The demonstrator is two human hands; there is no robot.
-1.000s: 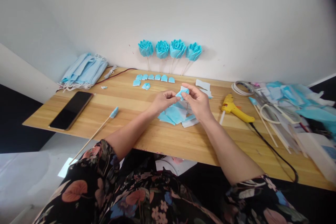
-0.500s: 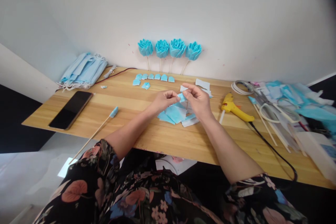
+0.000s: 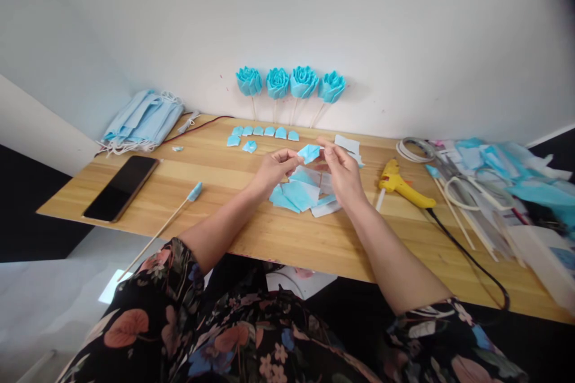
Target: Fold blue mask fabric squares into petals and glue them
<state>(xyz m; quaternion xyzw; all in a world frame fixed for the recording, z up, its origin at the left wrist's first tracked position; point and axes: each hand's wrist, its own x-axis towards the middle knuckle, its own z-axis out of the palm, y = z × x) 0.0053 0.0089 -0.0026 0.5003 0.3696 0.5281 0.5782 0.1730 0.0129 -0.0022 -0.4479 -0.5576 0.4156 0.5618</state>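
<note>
Between my hands, above the tabletop, is a small folded piece of blue mask fabric with creases across its face. My left hand pinches its left corner between thumb and fingers. At its right edge, the fingertips of my right hand close on the piece, partly hidden behind it. Below lie loose blue and white fabric pieces, overlapping in a pile. Further back sit several small folded blue petals, most of them in a row, with one folded piece in front.
Several blue fabric roses on sticks lean against the wall. A mask stack and phone lie left, near a blue-tipped stick. At right are a yellow glue gun with its cord, tape rolls, scissors and fabric scraps.
The folded blue piece has been raised slightly and turned, so its broad creased face shows. My right fingers have shifted toward its right edge, and my left hand has moved up a little.
</note>
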